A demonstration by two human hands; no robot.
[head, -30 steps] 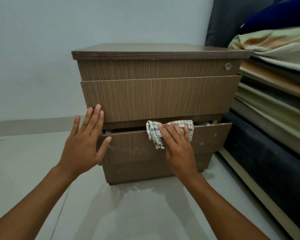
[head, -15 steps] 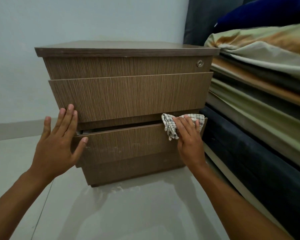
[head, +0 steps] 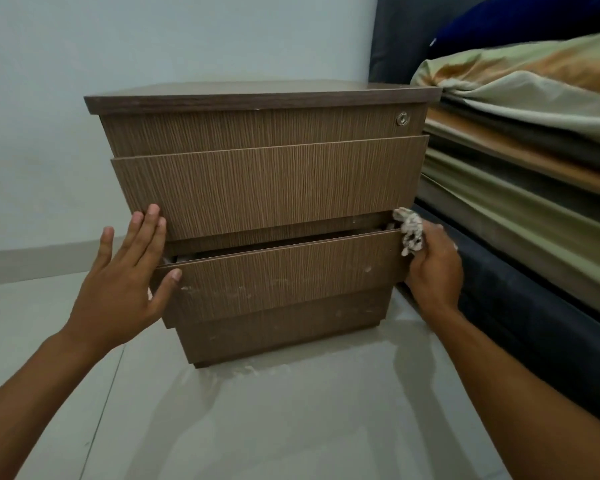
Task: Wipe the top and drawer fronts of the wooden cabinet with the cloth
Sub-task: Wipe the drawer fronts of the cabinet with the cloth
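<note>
A brown wooden cabinet [head: 264,188] with three drawer fronts stands on the floor before me. Its lowest drawer [head: 284,278] sticks out slightly and carries pale smudges. My left hand [head: 125,275] lies flat and open against the cabinet's left edge, fingers on the middle drawer, thumb on the lowest one. My right hand [head: 433,268] grips a checked cloth [head: 410,230], bunched at the top right corner of the lowest drawer. A round lock [head: 401,118] sits at the top drawer's right end.
A stack of mattresses and folded bedding [head: 520,140] presses close against the cabinet's right side, with a dark base [head: 520,317] below. A pale wall [head: 49,133] rises behind. Grey floor tiles [head: 257,417] spread in front, with white dust near the cabinet's foot.
My right hand has slid the cloth rightward along the lowest drawer's top edge to its right corner, where the cloth is now bunched. My left hand stays on the left edge.
</note>
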